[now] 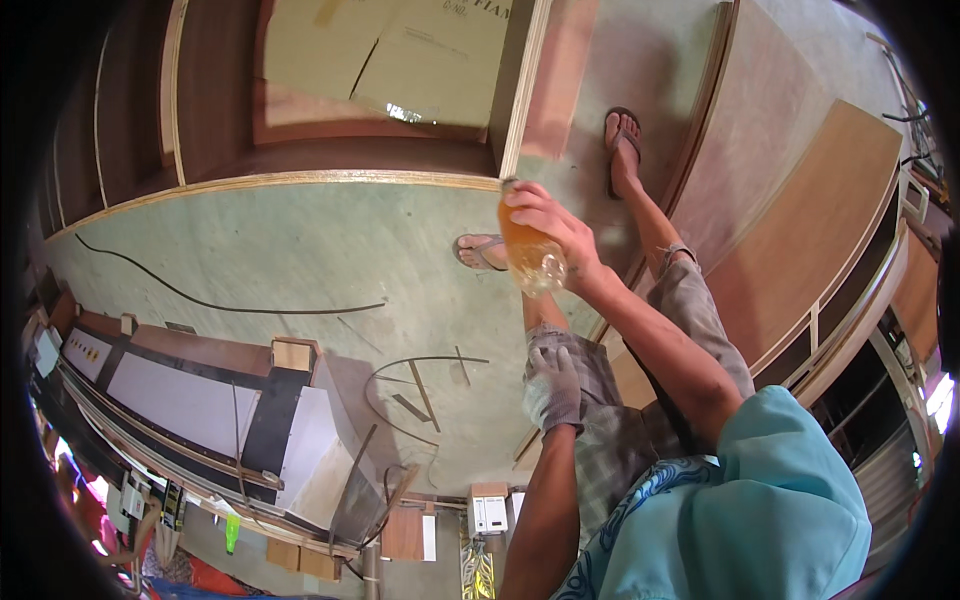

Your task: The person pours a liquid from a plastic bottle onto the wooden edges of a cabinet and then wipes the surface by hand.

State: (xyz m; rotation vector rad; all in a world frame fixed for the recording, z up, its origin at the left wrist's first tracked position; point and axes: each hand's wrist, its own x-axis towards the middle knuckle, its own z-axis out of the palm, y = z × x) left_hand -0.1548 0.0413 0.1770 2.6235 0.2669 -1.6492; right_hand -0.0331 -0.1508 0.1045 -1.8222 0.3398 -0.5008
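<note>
My right hand (555, 230), bare, is closed round a clear plastic bottle (525, 240) of orange liquid, held out over my legs beside the corner of an open plywood cabinet (340, 177). Its dark top points away from me. My left hand (550, 390), in a grey knitted glove, lies on the checked shorts (610, 420) at my thigh with its fingers loosely stretched out, holding nothing that shows. Both my feet, in flip-flops, stand on the concrete floor (420, 290), one of them beside long boards at the right.
Large wooden panels (800, 250) lean along the right. A long black-and-white cabinet (170, 390) stands at the lower left among cluttered materials. Thin dark strips (230, 308) and offcuts lie on the floor. A small white box (488, 510) sits at the bottom.
</note>
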